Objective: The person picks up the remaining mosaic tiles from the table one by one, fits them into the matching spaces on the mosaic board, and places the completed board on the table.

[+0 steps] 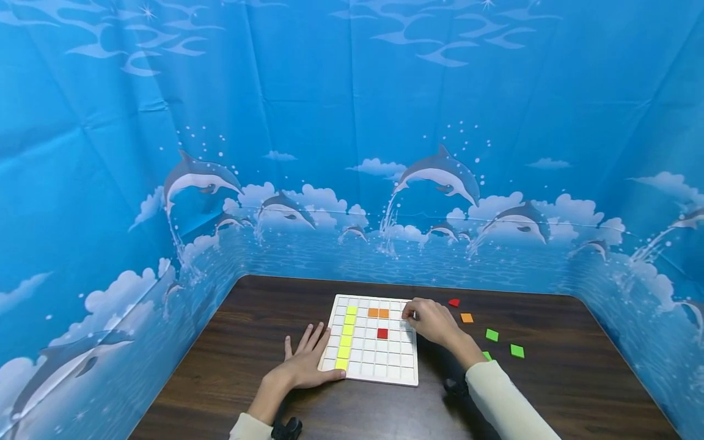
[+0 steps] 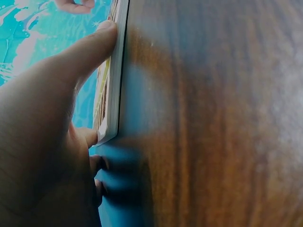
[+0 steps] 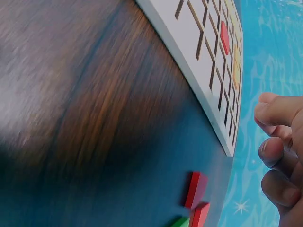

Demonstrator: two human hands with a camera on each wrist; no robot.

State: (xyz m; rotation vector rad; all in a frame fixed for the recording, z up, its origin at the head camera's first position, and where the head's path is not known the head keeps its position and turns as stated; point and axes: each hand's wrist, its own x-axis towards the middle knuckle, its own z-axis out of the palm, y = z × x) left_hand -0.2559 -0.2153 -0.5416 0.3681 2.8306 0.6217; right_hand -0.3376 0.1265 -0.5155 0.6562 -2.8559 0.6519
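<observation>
A white grid board [image 1: 396, 360] lies on the dark wooden table. A column of yellow tiles [image 1: 346, 330] runs down its left part; two orange tiles [image 1: 378, 313] sit side by side near the top, with a red tile [image 1: 382, 333] below. My left hand [image 1: 308, 362] rests at the board's lower left corner, fingers spread, the thumb [image 2: 102, 40] on the near edge. Over the upper right edge of the board is my right hand [image 1: 431, 319], raised, with bent fingers [image 3: 272, 151] and thumb and forefinger close together. I cannot tell whether a tile is between them.
Right of the board lie loose tiles: a red one [image 1: 453, 302], an orange one [image 1: 467, 318] and green ones [image 1: 517, 351], one partly behind the right forearm. A blue dolphin-print curtain [image 1: 330, 244] encloses the table's back and sides.
</observation>
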